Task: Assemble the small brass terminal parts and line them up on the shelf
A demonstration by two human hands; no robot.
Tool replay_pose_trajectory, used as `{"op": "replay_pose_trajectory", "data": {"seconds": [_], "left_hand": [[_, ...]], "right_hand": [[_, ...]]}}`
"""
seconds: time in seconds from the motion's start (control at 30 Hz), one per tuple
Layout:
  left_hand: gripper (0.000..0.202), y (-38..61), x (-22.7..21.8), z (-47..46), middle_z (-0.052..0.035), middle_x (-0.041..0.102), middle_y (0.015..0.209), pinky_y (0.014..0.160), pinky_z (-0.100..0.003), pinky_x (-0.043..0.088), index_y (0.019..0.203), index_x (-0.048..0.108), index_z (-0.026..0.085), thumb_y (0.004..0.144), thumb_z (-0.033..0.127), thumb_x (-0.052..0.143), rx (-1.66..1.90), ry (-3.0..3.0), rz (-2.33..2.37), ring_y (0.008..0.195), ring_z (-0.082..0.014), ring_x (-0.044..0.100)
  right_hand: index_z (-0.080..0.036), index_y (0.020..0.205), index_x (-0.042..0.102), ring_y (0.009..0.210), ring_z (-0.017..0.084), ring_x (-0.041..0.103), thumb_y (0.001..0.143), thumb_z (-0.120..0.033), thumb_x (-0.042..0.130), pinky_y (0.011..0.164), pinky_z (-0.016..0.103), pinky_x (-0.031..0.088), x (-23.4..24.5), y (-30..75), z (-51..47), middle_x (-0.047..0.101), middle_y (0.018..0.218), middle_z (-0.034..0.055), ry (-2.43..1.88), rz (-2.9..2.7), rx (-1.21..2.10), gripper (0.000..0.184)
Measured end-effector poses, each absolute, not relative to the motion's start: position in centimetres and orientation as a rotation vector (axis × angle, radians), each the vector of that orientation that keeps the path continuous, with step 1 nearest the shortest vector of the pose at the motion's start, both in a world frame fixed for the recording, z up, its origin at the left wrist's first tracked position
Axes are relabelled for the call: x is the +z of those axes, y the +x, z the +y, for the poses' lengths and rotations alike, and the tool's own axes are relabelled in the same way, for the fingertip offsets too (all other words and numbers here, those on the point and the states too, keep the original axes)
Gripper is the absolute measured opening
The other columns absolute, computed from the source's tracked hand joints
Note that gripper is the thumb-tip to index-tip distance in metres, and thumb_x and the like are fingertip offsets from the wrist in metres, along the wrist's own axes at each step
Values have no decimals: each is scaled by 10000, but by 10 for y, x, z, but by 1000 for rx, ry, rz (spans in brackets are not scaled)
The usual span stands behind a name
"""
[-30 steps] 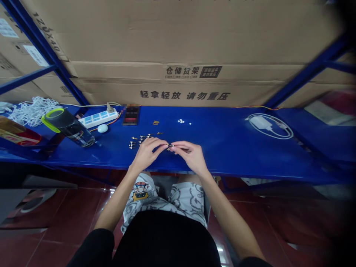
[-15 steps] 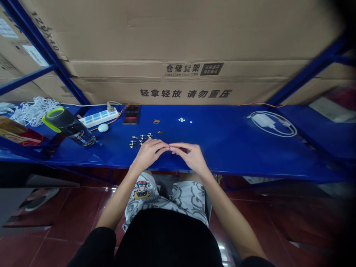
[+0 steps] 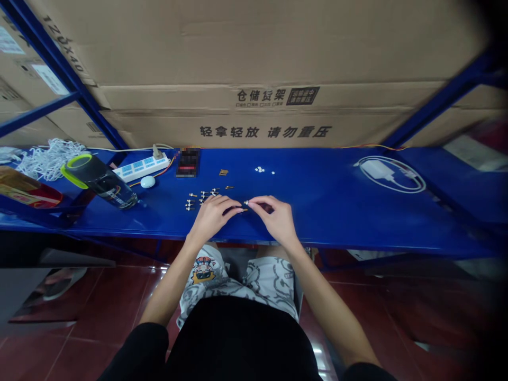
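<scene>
My left hand (image 3: 213, 216) is closed in a pinch on a thin brass-coloured pin (image 3: 245, 210), whose tip sticks out past the fingertips. Just right of it, my right hand (image 3: 275, 216) pinches a small white piece (image 3: 246, 202) between thumb and forefinger. The two hands are slightly apart, low over the blue tabletop. Several pins fitted with white pieces (image 3: 189, 204) stand left of and behind my left hand, which partly hides some of them. Farther back lie a loose brass-coloured pin (image 3: 230, 187), a little pile of similar pins (image 3: 224, 172) and several small white pieces (image 3: 260, 170).
On the blue table (image 3: 337, 211), a bottle (image 3: 103, 182), a power strip (image 3: 141, 168) and a round white object (image 3: 148, 182) are at the left. A blurred dark device (image 3: 187, 163) stands behind. A white charger with coiled cable (image 3: 379, 170) lies right. Cardboard boxes (image 3: 254, 53) form the back.
My hands have parted from touching fingertips. My right hand has drawn slightly right and up with the white piece, and the pin in my left fingers now shows.
</scene>
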State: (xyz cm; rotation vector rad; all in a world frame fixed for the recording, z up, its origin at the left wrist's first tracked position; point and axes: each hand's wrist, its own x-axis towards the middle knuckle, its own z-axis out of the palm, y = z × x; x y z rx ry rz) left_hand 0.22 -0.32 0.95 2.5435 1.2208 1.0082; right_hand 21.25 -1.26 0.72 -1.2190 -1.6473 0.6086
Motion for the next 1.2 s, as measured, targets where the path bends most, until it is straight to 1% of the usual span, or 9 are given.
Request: {"op": "replay_pose_trajectory", "data": {"seconds": [0.1, 0.2, 0.37, 0.53, 0.73, 0.87, 0.97, 1.07, 1.2], "left_hand": [[206, 2, 8, -2, -11, 765, 1034, 947, -386, 485, 1044, 753, 268, 1018, 383, 585, 949, 2571, 1217, 970, -196, 690], [189, 1, 6, -1, -7, 760, 1036, 936, -393, 487, 1045, 765, 277, 1008, 367, 604, 900, 2604, 1218, 966, -200, 680], [181, 2, 6, 0, -20, 746, 1044, 912, -387, 502, 1038, 778, 268, 1002, 334, 614, 881, 2633, 1233, 951, -204, 671], [182, 2, 7, -1, -25, 740, 1044, 933, -394, 504, 1017, 776, 252, 1008, 309, 603, 874, 2631, 1234, 939, -201, 665], [175, 4, 6, -2, -31, 735, 1059, 928, -385, 512, 1037, 764, 242, 983, 355, 642, 865, 2673, 1257, 972, -212, 670], [175, 5, 8, -4, -22, 736, 1060, 925, -368, 505, 1056, 762, 244, 1005, 315, 610, 823, 2725, 1254, 944, -197, 660], [193, 4, 7, -4, -15, 737, 1057, 916, -353, 501, 1087, 755, 255, 1023, 311, 582, 837, 2728, 1221, 938, -182, 658], [201, 3, 4, -3, -14, 732, 1053, 911, -342, 507, 1093, 753, 254, 1030, 314, 572, 854, 2726, 1168, 943, -173, 656], [194, 2, 2, -1, -13, 728, 1058, 906, -346, 513, 1059, 759, 251, 1025, 317, 580, 853, 2719, 1156, 942, -174, 652]], "right_hand": [[-304, 914, 776, 759, 226, 659, 931, -419, 648, 719, 384, 524, 7, 214, -7, 771, 905, 26, -1295, -1688, 396, 172], [-315, 889, 768, 845, 248, 657, 943, -369, 637, 741, 391, 504, 6, 214, 1, 770, 923, 21, -1350, -1824, 314, 151], [-299, 873, 766, 939, 254, 656, 939, -289, 644, 756, 390, 501, 2, 212, 7, 765, 976, 20, -1400, -1958, 315, 139], [-308, 897, 776, 967, 260, 658, 948, -282, 634, 795, 398, 511, 1, 213, 4, 751, 1001, 32, -1387, -1978, 335, 153], [-297, 927, 778, 1005, 257, 651, 958, -262, 616, 854, 396, 510, 0, 214, 2, 725, 1023, 48, -1358, -2028, 339, 169], [-287, 1007, 757, 1012, 252, 649, 977, -259, 567, 890, 408, 506, 3, 216, -1, 717, 1039, 52, -1321, -2006, 378, 195], [-268, 1020, 732, 996, 234, 655, 974, -229, 551, 875, 390, 511, 6, 219, -6, 713, 1045, 52, -1248, -1958, 448, 191], [-265, 1009, 722, 973, 223, 653, 949, -211, 585, 848, 375, 516, 7, 222, -10, 707, 1035, 45, -1205, -1984, 489, 159], [-259, 980, 737, 999, 237, 640, 944, -226, 616, 861, 387, 510, 4, 222, -11, 698, 1029, 54, -1245, -2086, 433, 130]]}}
